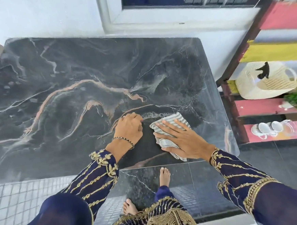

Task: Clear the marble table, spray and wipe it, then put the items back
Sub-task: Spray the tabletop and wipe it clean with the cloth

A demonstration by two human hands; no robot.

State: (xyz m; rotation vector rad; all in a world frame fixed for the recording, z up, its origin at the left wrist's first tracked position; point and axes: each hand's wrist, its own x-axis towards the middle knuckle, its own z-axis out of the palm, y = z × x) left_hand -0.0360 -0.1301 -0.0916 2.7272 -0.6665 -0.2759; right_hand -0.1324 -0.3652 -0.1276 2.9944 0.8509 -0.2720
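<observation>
Head view is showing us leaning over the dark marble desk [70, 79], whose left edge is running out of frame. Our right hand [180, 138] is lying flat, fingers straight and spread, its grip wide, pressing a grey striped cloth [169, 122] onto the desk near the front right corner; the palm is hiding part of the cloth. Our left hand [129, 129] is resting just beside the cloth, fingers curled under and fingertips hidden, so we cannot tell whether that grip is holding anything. On the painted shelf [259, 107] at right, a cream basket [273, 84], a green plant [296, 100] and white cups [270, 129] are showing blurred
</observation>
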